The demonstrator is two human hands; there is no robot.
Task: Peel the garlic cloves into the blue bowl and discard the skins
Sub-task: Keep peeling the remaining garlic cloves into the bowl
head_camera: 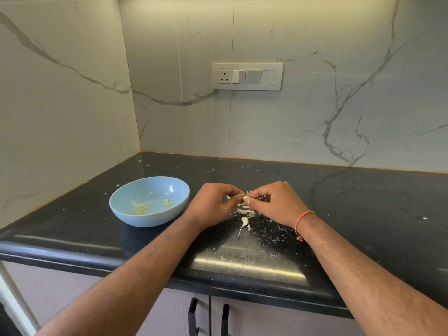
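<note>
Pinching one clove [245, 197] between both hands, left [213, 204] and right [276, 202], above the skins [244, 210] beside the bowl [126, 212]; best to strip skin cleanly before dropping it in.

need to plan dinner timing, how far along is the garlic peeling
Done: a few pale yellow peeled pieces lie in the blue bowl. In hand: the left hand and right hand both pinch one garlic clove just above the counter. Left: an unpeeled clove lies on the black counter, and the loose skins scattered below the hands are not yet discarded.
</note>
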